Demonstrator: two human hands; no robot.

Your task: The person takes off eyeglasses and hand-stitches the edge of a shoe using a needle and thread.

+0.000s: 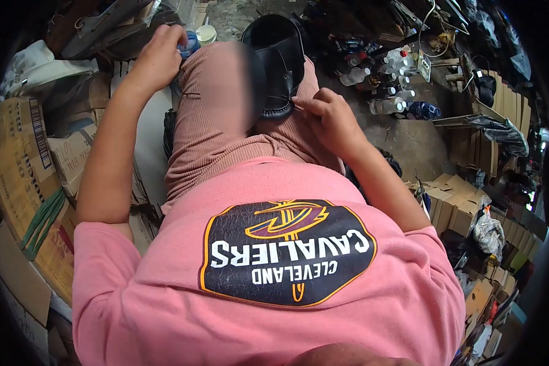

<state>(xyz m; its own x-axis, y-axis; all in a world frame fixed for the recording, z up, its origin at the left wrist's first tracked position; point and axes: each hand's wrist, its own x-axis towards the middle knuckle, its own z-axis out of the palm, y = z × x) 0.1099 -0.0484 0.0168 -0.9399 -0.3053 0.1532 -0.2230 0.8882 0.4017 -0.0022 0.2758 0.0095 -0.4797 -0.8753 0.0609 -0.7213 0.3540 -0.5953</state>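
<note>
A black leather shoe [280, 58] lies across my lap, its rounded far end toward the floor and a stitched edge toward me. A blurred patch hides its left side. My right hand [332, 119] is at the shoe's near right edge, fingers bent and fingertips touching it; a thin line, perhaps thread, shows close by. What the fingers pinch, if anything, is too small to tell. Over my left knee, my left hand [160, 56] is raised with curled fingers, next to a clear blue plastic container [190, 44]. Whether it holds anything is hidden.
A pale cup [206, 34] stands on the floor beyond my left knee. Several plastic bottles [387, 106] lie to the right. Cardboard boxes [27, 177] are stacked close on my left, with more cardboard [454, 198] at right. A loose cable hangs at upper right.
</note>
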